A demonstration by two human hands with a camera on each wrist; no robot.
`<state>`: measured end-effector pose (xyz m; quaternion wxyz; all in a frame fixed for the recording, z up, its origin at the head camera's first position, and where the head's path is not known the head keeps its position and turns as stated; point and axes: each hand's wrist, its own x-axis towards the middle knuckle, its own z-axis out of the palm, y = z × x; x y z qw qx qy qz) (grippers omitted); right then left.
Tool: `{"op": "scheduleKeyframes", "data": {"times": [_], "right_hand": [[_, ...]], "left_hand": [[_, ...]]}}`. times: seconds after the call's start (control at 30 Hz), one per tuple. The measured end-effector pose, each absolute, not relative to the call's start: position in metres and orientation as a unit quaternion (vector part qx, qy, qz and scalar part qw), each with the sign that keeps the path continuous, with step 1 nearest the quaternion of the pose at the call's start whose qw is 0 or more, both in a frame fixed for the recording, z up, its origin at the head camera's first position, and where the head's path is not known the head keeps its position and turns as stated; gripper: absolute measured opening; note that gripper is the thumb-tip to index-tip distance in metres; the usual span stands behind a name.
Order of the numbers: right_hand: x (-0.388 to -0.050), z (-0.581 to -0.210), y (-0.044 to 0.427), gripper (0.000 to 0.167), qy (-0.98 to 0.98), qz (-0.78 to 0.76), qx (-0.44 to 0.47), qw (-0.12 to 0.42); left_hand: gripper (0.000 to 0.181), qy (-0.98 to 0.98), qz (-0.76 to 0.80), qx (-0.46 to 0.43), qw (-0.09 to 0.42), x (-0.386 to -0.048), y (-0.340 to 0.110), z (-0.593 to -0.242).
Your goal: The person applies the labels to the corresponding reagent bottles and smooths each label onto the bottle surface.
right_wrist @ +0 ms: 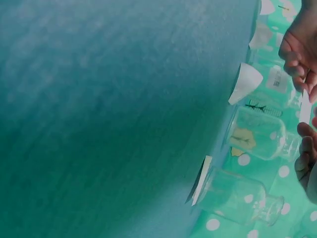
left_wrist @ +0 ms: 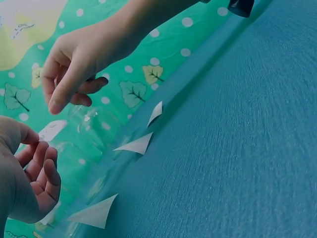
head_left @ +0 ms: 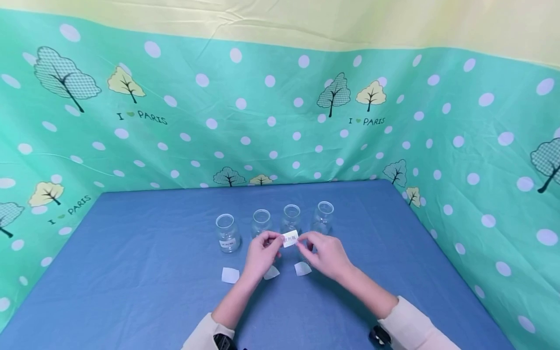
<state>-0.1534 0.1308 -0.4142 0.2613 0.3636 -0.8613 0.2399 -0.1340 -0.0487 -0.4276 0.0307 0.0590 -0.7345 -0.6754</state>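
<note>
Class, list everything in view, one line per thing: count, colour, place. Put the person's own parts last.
Glass jars: four, clear, in a row beyond the hands
Jar label: one, white, on the leftmost jar
Held label: one, white with dark writing, between the hands
Paper pieces: three, white, on the table nearer the person
Tablecloth: one, blue, under everything
Curtain: green with pale dots, trees and yellow top, around the table
Wrist devices: two, black, at the cuffs
Sleeves: two, pale, lower edge
Left hand: one, pinching the held label
Right hand: one, fingers at its right edge, contact unclear
</note>
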Motion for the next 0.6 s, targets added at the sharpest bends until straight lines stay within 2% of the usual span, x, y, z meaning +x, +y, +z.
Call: {"op": "scheduleKeyframes", "data": {"times": [0.2,0.3,0.43,0.6], "right_hand": [[-0.158,-0.411,0.130,0.006,-0.893,0.368,0.228,0.127],[-0.161,-0.411,0.129,0.008,-0.887,0.413,0.191,0.080],[-0.163,-0.411,0.129,0.008,-0.879,0.439,0.180,0.049],[-0.165,-0.412,0.130,0.007,-0.875,0.444,0.186,0.038]], "left_hand": [[0.020,-0.750,-0.659,0.047,0.028,-0.133,-0.050,-0.427],[0.020,-0.754,-0.655,0.031,0.029,-0.133,-0.050,-0.426],[0.018,-0.757,-0.652,0.016,0.034,-0.134,-0.050,-0.427],[0.017,-0.770,-0.637,0.000,0.045,-0.136,-0.051,-0.427]]}}
